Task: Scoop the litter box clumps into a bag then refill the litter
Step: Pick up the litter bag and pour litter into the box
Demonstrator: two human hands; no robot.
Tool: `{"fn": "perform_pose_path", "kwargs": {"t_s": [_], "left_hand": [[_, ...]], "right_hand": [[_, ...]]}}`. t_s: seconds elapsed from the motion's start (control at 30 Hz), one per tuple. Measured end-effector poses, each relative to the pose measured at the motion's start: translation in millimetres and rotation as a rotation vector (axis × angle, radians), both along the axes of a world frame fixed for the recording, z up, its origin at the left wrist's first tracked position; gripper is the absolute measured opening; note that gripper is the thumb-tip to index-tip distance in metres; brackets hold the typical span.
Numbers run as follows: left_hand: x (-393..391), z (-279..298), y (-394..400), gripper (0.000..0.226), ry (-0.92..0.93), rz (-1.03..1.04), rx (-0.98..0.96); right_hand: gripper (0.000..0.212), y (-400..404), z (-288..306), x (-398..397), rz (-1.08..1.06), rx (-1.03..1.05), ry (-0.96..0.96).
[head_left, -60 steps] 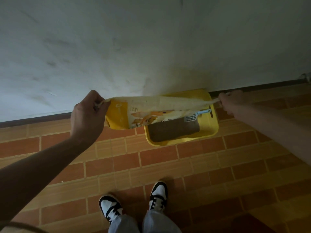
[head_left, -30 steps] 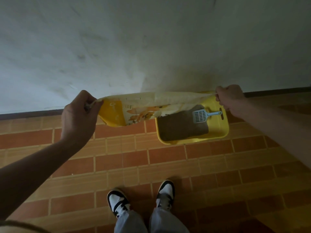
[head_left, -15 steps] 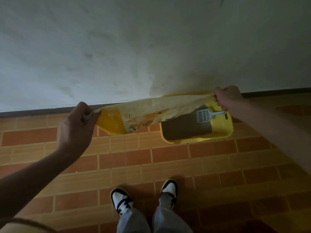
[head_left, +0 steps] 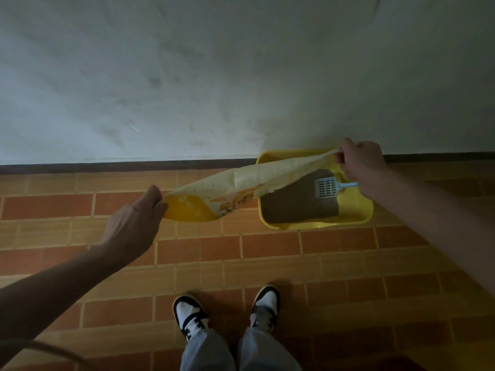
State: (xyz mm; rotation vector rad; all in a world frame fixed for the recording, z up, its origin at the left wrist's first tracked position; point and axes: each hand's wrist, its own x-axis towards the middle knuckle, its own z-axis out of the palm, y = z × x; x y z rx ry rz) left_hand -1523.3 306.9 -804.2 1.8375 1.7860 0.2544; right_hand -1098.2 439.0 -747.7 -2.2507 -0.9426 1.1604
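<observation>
A yellow and white litter bag (head_left: 222, 194) hangs stretched in the air between my two hands. My left hand (head_left: 134, 223) pinches its lower yellow corner. My right hand (head_left: 360, 163) grips the other end, held higher over the yellow litter box (head_left: 356, 207) by the wall. The bag slopes up from left to right, and its right part hangs over the box. Brown litter (head_left: 297, 202) covers the left part of the box floor. A light blue slotted scoop (head_left: 328, 187) lies on the litter, its handle partly behind my right hand.
The box sits on a brick-patterned tiled floor (head_left: 267, 253) against a pale wall (head_left: 241, 76) with a dark skirting strip. My two feet in black and white shoes (head_left: 191, 317) stand a step back from the box.
My left hand has dropped lower with its end of the bag, so the bag now slopes up to the right. My right hand stays over the box.
</observation>
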Motion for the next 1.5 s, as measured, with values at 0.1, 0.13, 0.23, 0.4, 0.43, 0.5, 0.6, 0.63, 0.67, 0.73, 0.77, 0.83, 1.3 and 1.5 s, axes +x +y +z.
{"fn": "perform_pose_path", "kwargs": {"t_s": [0.1,0.13,0.23,0.4,0.43,0.5,0.6,0.63,0.67,0.73,0.77,0.83,1.3,1.5], "left_hand": [[4,-12,-3,0.012,0.054,0.05,-0.082],[7,-16,-3,0.013,0.079,0.075,-0.103],[15,-32,0,0.016,0.174,0.178,-0.159],[21,-62,-5,0.016,0.12,0.382,-0.279],[22,-67,-8,0.017,0.115,0.404,-0.284],[25,-73,-10,0.02,0.108,0.482,-0.317],[33,-72,-9,0.019,0.051,0.618,-0.339],[38,-69,-8,0.018,0.013,0.619,-0.321],[45,-62,-7,0.02,-0.032,0.588,-0.298],[62,-44,-4,0.03,-0.137,0.467,-0.251],[70,-35,-3,0.037,-0.184,0.395,-0.228],[87,-13,1,0.052,-0.231,0.225,-0.174],[130,49,-24,0.012,-0.323,0.094,0.268],[108,89,-78,0.017,-0.331,0.213,0.292]], "right_hand": [[0.024,-2,4,-14,-0.035,0.039,0.059],[0.024,-4,6,-19,-0.041,0.048,0.069],[0.027,-12,12,-33,-0.019,0.052,0.097],[0.029,-37,27,-52,0.111,-0.027,0.064],[0.028,-42,30,-54,0.125,-0.038,0.081],[0.026,-48,33,-59,0.137,-0.049,0.137],[0.025,-53,37,-75,0.143,-0.021,0.227],[0.024,-57,38,-81,0.154,-0.021,0.242],[0.024,-61,38,-88,0.164,-0.023,0.247],[0.021,-69,39,-100,0.158,0.0,0.246],[0.021,-71,39,-106,0.153,0.012,0.241],[0.023,-75,42,-119,0.156,0.025,0.222],[0.029,-141,80,-170,0.635,0.239,-0.038],[0.028,-163,115,-169,0.974,0.182,0.083]]}}
